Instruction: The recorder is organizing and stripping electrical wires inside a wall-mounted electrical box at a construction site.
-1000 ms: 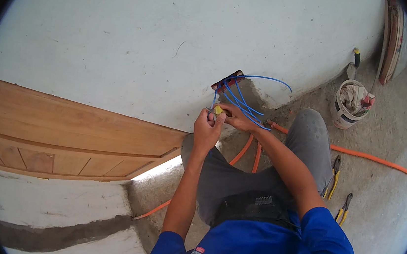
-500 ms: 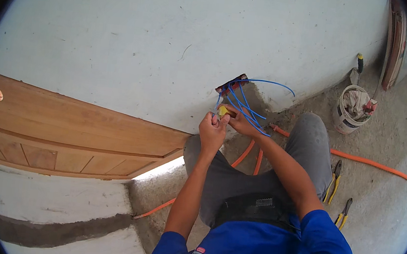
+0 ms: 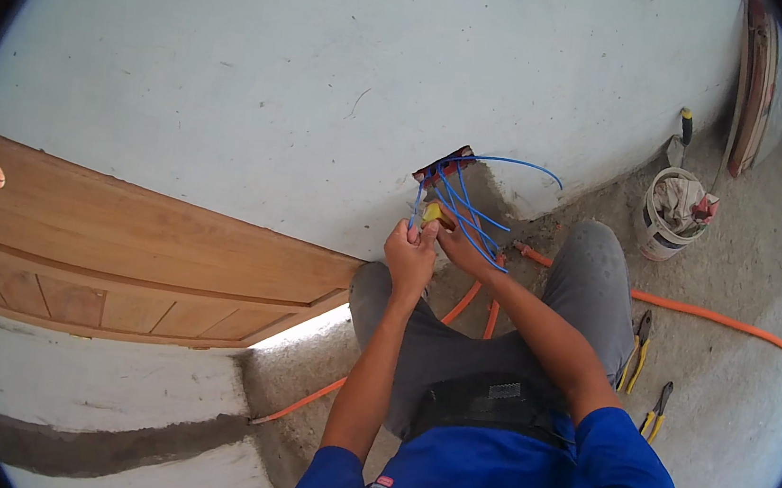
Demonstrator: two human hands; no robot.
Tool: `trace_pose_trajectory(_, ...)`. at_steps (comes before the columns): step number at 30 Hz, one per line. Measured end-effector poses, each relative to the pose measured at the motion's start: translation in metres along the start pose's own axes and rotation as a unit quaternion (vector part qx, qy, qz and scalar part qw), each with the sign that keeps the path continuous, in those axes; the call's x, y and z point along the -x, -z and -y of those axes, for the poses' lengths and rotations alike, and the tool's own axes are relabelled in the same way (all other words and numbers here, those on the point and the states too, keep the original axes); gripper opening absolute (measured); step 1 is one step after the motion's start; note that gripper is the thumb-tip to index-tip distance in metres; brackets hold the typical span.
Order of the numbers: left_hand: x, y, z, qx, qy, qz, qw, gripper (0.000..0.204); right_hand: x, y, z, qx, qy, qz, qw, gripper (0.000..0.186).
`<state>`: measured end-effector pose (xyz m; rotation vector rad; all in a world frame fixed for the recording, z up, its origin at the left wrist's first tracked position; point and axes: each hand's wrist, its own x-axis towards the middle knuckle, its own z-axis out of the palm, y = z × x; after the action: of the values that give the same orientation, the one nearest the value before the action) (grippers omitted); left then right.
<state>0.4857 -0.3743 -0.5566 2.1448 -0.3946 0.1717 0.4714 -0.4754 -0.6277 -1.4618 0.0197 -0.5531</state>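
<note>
Several blue wires [image 3: 472,212] stick out of a wall box opening [image 3: 444,166] with reddish edges, low in the pale wall. My left hand [image 3: 411,251] is closed on one blue wire just below the opening, thumb pressed along it. Beside it, my right hand [image 3: 462,244] is closed round a small yellow tool [image 3: 433,213] whose kind I cannot make out. The tool sits close against the held wire. Loose wires cross in front of my right hand and wrist, partly hiding its fingers.
Orange conduit [image 3: 708,314] runs over the rough floor. Two yellow-handled pliers [image 3: 638,356] [image 3: 656,415] lie right of my leg. A white bucket [image 3: 660,242] holding a cloth stands by the wall, with a trowel [image 3: 678,146] behind it. A wooden door [image 3: 145,228] is at left.
Both hands stay together at the same wire, with only a slight shift of the fingers and the yellow tool. The view has moved slightly.
</note>
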Motion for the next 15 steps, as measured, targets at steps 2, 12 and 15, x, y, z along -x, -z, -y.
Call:
trace_pose_trajectory(2,0.001,0.001,0.007,0.010,0.005,-0.001,1.000,0.048,0.004,-0.001,0.008,0.080,0.039,-0.035,0.995,0.035)
trace_pose_trajectory(12,0.013,-0.002,0.035,0.220,0.003,0.030,0.975,0.034,0.012,0.013,0.046,0.189,0.002,-0.016,0.982,0.039)
trace_pose_trajectory(15,0.011,-0.002,0.042,0.212,0.003,0.055,0.976,0.033,0.004,0.004,0.050,0.057,-0.074,0.009,0.996,0.036)
